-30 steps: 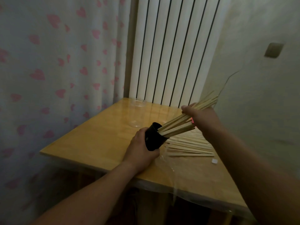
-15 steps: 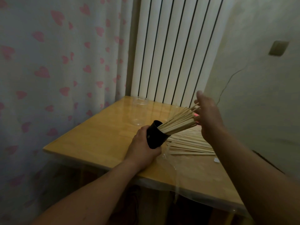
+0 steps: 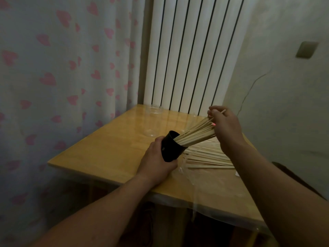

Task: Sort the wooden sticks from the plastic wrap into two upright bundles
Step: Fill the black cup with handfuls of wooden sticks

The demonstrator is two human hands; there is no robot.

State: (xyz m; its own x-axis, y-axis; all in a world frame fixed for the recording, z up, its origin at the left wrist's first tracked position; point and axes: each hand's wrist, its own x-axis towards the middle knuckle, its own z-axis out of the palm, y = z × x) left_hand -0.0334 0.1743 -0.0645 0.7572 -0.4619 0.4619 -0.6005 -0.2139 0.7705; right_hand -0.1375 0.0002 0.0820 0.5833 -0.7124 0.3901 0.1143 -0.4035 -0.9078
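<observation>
On the wooden table (image 3: 99, 154), loose wooden sticks (image 3: 210, 157) lay on the plastic wrap (image 3: 201, 182). Your left hand (image 3: 156, 161) gripped the tilted black cup (image 3: 171, 148) of sticks. Your right hand (image 3: 226, 125) pinched a single stick (image 3: 221, 111) at their tips. Next, probably: seat it, then stand the cup upright.

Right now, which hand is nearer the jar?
Left. The left hand, gripping the cup, is just in front of the jar; right hand, pinching a stick, is off to its right.

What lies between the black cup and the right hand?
In the head view, wooden sticks span it: lower ends in the black cup, upper ends at the right hand.
</observation>
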